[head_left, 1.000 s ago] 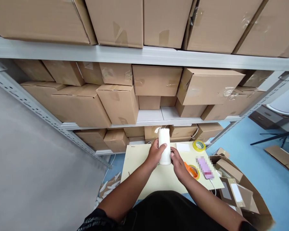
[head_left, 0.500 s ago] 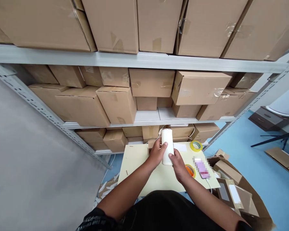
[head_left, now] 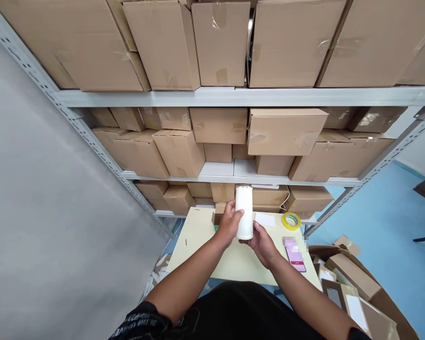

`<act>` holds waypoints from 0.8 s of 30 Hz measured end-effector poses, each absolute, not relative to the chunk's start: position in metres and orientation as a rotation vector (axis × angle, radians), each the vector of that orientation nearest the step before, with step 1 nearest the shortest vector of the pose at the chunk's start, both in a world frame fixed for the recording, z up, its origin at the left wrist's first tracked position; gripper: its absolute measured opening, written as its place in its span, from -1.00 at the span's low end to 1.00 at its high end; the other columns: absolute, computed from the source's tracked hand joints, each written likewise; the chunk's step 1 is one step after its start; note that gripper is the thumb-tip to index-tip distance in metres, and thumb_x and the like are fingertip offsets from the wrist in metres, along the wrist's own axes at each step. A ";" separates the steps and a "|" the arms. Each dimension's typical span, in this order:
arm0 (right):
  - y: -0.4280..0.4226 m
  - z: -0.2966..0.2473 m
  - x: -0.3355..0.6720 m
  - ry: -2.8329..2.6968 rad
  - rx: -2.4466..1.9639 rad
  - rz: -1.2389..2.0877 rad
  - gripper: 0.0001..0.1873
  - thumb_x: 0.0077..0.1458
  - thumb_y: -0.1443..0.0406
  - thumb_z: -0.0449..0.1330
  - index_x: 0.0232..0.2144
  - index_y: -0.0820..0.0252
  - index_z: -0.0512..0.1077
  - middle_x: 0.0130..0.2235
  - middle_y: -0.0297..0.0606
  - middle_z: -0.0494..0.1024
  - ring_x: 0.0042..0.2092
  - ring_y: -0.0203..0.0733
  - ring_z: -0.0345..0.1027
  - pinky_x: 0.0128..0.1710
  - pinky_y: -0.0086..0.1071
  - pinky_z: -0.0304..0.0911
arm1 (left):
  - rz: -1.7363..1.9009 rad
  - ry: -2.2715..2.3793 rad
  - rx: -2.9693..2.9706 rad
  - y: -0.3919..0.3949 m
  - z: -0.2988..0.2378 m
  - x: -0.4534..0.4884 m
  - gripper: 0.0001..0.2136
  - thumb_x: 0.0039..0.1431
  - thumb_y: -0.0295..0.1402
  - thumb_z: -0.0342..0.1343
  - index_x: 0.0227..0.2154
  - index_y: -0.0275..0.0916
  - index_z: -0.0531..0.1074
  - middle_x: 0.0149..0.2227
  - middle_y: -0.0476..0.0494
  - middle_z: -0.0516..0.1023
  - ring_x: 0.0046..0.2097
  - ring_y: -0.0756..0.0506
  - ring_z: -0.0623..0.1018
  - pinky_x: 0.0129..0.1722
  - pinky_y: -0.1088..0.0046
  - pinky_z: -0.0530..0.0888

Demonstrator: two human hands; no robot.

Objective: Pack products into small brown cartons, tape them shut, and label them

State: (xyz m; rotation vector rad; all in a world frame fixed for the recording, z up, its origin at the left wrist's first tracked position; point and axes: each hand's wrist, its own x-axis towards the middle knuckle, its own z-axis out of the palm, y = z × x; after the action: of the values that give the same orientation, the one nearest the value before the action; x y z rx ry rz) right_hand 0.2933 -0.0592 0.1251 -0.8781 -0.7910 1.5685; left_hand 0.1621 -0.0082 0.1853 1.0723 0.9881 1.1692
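A white tumbler (head_left: 244, 212), a tall cylinder with a thin metallic rim at its top, is held nearly upright over the pale yellow table. My left hand (head_left: 230, 221) is closed around its left side, with the thumb across the front. At the lower right my right hand (head_left: 261, 241) holds the base, its fingers curled underneath and partly hidden. Behind my left hand a small open cardboard box (head_left: 216, 218) shows in part, with a bit of green beside it.
On the table (head_left: 198, 236) lie a yellow tape roll (head_left: 291, 221), a phone with a pink screen (head_left: 294, 255) and a white paper (head_left: 265, 219). Shelves of cardboard boxes (head_left: 179, 151) rise behind. A large carton (head_left: 386, 302) of smaller boxes stands at the right.
My right hand has shifted from the tumbler's lower right side to its base. The tumbler has turned slightly in my hands. The view has shifted, and the orange tape roll no longer shows.
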 end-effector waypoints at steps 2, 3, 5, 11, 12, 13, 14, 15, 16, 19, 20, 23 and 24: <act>-0.061 0.128 0.296 -0.786 -0.794 1.631 -0.55 0.24 -0.07 0.14 0.00 0.04 0.48 -0.06 -0.18 0.63 -0.06 0.05 0.47 -0.16 -0.15 0.38 | 1.168 1.015 1.074 -0.012 0.186 0.168 -0.53 0.15 -0.10 0.22 0.07 -0.16 0.34 -0.16 -0.14 0.62 -0.15 -0.20 0.60 -0.20 0.28 0.52; -0.062 0.129 0.297 -0.785 -0.769 1.639 -0.57 0.21 -0.02 0.17 0.01 0.05 0.48 -0.06 -0.18 0.63 -0.05 0.05 0.47 -0.14 -0.15 0.38 | 1.156 1.029 1.082 -0.013 0.186 0.171 -0.54 0.15 -0.10 0.21 0.06 -0.15 0.34 -0.18 -0.12 0.61 -0.17 -0.20 0.60 -0.22 0.28 0.51; -0.062 0.130 0.300 -0.793 -0.750 1.628 -0.58 0.16 0.06 0.21 0.02 0.07 0.49 -0.08 -0.20 0.63 -0.04 0.05 0.46 -0.13 -0.17 0.38 | 1.132 1.033 1.100 -0.015 0.186 0.173 -0.56 0.16 -0.07 0.18 0.04 -0.15 0.36 -0.21 -0.09 0.61 -0.20 -0.19 0.59 -0.23 0.28 0.50; -0.061 0.127 0.309 -0.883 -0.948 1.407 -0.56 0.11 0.05 0.28 -0.01 0.08 0.47 -0.15 -0.27 0.60 -0.14 -0.05 0.43 -0.20 -0.26 0.33 | 1.078 0.967 1.185 -0.017 0.183 0.175 -0.44 0.13 0.11 0.25 0.02 -0.21 0.42 -0.12 -0.18 0.62 -0.11 -0.22 0.60 -0.16 0.29 0.51; -0.061 0.127 0.309 -0.907 -0.984 1.364 -0.56 0.09 0.03 0.32 -0.04 0.09 0.47 -0.17 -0.28 0.59 -0.17 -0.08 0.42 -0.22 -0.28 0.32 | 1.073 1.004 1.199 -0.017 0.182 0.176 -0.42 0.08 0.11 0.31 -0.01 -0.22 0.44 -0.12 -0.19 0.62 -0.10 -0.22 0.60 -0.17 0.30 0.51; -0.061 0.127 0.310 -0.934 -1.010 1.332 -0.55 0.06 0.01 0.35 -0.07 0.09 0.46 -0.19 -0.28 0.58 -0.19 -0.09 0.41 -0.24 -0.30 0.31 | 1.075 1.035 1.203 -0.017 0.181 0.177 -0.42 0.05 0.11 0.35 -0.04 -0.23 0.46 -0.12 -0.21 0.62 -0.10 -0.22 0.60 -0.17 0.31 0.50; -0.060 0.127 0.311 -0.961 -1.025 1.314 -0.54 0.05 -0.01 0.37 -0.09 0.09 0.45 -0.20 -0.29 0.58 -0.21 -0.11 0.40 -0.26 -0.31 0.29 | 1.084 1.049 1.196 -0.017 0.181 0.177 -0.42 0.02 0.09 0.39 -0.06 -0.25 0.47 -0.13 -0.21 0.62 -0.10 -0.22 0.60 -0.18 0.32 0.50; -0.061 0.128 0.311 -0.981 -1.027 1.317 -0.53 0.05 -0.03 0.37 -0.10 0.08 0.45 -0.20 -0.28 0.58 -0.21 -0.11 0.41 -0.27 -0.31 0.29 | 1.096 1.039 1.180 -0.017 0.181 0.177 -0.41 0.00 0.08 0.41 -0.07 -0.25 0.47 -0.12 -0.22 0.62 -0.10 -0.22 0.60 -0.18 0.33 0.50; -0.061 0.130 0.312 -0.988 -1.014 1.345 -0.52 0.08 -0.06 0.35 -0.09 0.08 0.44 -0.19 -0.27 0.58 -0.20 -0.10 0.41 -0.28 -0.31 0.29 | 1.112 1.011 1.156 -0.016 0.180 0.177 -0.40 -0.02 0.06 0.42 -0.06 -0.25 0.46 -0.11 -0.23 0.62 -0.10 -0.22 0.61 -0.17 0.33 0.51; -0.062 0.138 0.314 -0.924 -0.917 1.539 -0.53 0.22 -0.13 0.18 -0.05 0.05 0.44 -0.14 -0.22 0.61 -0.16 -0.06 0.45 -0.28 -0.27 0.33 | 1.151 0.928 1.081 -0.015 0.181 0.177 -0.35 -0.03 -0.01 0.43 0.05 -0.22 0.39 -0.07 -0.23 0.62 -0.10 -0.21 0.62 -0.15 0.30 0.53; -0.063 0.141 0.315 -0.897 -0.878 1.612 -0.52 0.25 -0.13 0.13 -0.03 0.04 0.44 -0.12 -0.20 0.61 -0.15 -0.04 0.46 -0.26 -0.24 0.35 | 1.155 0.923 1.067 -0.015 0.182 0.177 -0.35 -0.01 -0.03 0.42 0.08 -0.21 0.37 -0.07 -0.22 0.62 -0.11 -0.20 0.62 -0.15 0.29 0.54; -0.064 0.149 0.315 -0.872 -0.811 1.712 -0.53 0.22 -0.06 0.18 0.05 0.02 0.44 -0.11 -0.19 0.63 -0.13 -0.01 0.49 -0.21 -0.18 0.38 | 1.154 0.935 1.076 -0.017 0.184 0.177 -0.43 0.08 -0.03 0.31 0.09 -0.19 0.38 -0.11 -0.17 0.63 -0.16 -0.19 0.62 -0.20 0.29 0.54; -0.064 0.150 0.315 -0.874 -0.814 1.697 -0.52 0.19 -0.03 0.22 0.06 0.02 0.44 -0.11 -0.20 0.63 -0.12 0.00 0.49 -0.20 -0.18 0.39 | 1.146 0.934 1.092 -0.017 0.184 0.177 -0.47 0.12 -0.02 0.26 0.08 -0.19 0.40 -0.11 -0.15 0.64 -0.17 -0.19 0.62 -0.21 0.30 0.53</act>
State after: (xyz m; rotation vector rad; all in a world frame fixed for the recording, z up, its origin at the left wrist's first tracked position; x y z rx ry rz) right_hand 0.3148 -0.0639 0.1502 -0.8138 -0.8736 1.6968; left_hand 0.1770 -0.0172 0.1839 1.0915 0.9343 1.1457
